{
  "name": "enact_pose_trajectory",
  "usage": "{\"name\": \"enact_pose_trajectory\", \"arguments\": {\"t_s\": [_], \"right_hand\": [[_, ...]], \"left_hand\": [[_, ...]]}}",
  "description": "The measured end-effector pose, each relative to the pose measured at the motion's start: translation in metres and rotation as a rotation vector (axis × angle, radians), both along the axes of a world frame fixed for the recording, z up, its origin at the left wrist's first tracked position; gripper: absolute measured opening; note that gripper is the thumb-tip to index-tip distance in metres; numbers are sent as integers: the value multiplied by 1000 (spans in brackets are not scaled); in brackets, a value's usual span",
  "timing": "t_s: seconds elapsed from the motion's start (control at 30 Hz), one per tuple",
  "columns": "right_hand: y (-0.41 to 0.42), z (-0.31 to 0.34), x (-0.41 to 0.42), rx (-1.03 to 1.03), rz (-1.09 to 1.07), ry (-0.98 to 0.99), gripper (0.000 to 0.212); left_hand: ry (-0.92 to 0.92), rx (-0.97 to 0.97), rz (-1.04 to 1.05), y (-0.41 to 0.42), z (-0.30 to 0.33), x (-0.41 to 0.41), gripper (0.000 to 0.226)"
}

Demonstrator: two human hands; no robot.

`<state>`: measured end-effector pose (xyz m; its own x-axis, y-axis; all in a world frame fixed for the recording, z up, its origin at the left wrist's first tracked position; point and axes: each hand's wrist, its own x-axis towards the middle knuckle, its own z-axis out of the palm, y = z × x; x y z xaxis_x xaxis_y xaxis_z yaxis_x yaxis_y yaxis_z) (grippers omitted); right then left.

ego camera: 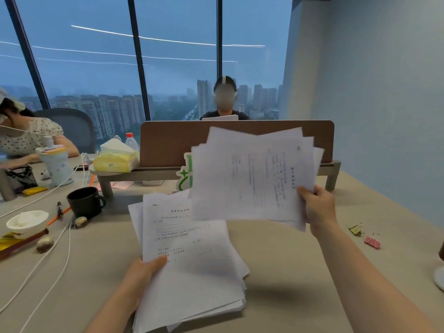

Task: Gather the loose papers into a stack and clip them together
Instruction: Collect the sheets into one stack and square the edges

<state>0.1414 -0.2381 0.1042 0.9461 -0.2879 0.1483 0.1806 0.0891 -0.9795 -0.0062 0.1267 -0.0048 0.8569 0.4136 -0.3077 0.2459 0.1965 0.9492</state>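
Observation:
My left hand (144, 272) grips the left edge of an untidy bundle of printed white papers (189, 265), held low over the beige desk (288, 272). My right hand (317, 207) pinches the lower right corner of a second fanned bundle of papers (252, 174), raised higher and overlapping the top of the first. Two binder clips lie on the desk to the right: a green one (356, 229) and a pink one (372, 242), both apart from my hands.
A black mug (85, 201), a white bowl (27, 222), white cables (60, 236) and small stones sit at the left. A brown divider screen (173, 140) stands behind the papers with a person beyond it. Another person sits at far left. A tissue pack (115, 159) rests on a shelf.

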Motion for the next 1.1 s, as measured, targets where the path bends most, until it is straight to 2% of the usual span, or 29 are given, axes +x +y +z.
{"name": "enact_pose_trajectory", "arguments": {"t_s": [0.13, 0.23, 0.4, 0.5, 0.63, 0.73, 0.87, 0.97, 1.1], "right_hand": [[3, -11, -2, -185, 219, 118, 12], [5, -14, -5, -350, 348, 184, 16], [16, -17, 1, -831, 478, 248, 15], [35, -16, 4, -1087, 478, 184, 15], [63, -20, 9, -1295, 392, 75, 19], [80, -24, 10, -1367, 348, -8, 19], [94, -32, 8, -1378, 261, -132, 17], [101, -37, 7, -1378, 226, -183, 19], [101, -40, 9, -1444, 179, -228, 19]], "left_hand": [[-10, 1, 1, -3, 6, -3, 20], [-23, 3, -1, -3, 9, -3, 25], [-36, -2, -29, -1, 8, -3, 32], [-37, 40, -62, -1, 8, -2, 34], [-34, 88, -139, -6, 11, -5, 29], [-42, 78, -214, -7, 14, -7, 32], [-25, 83, -312, -6, 16, -5, 54], [-16, 82, -359, -1, 14, -3, 83], [-7, 75, -386, 3, 11, -2, 90]]}}
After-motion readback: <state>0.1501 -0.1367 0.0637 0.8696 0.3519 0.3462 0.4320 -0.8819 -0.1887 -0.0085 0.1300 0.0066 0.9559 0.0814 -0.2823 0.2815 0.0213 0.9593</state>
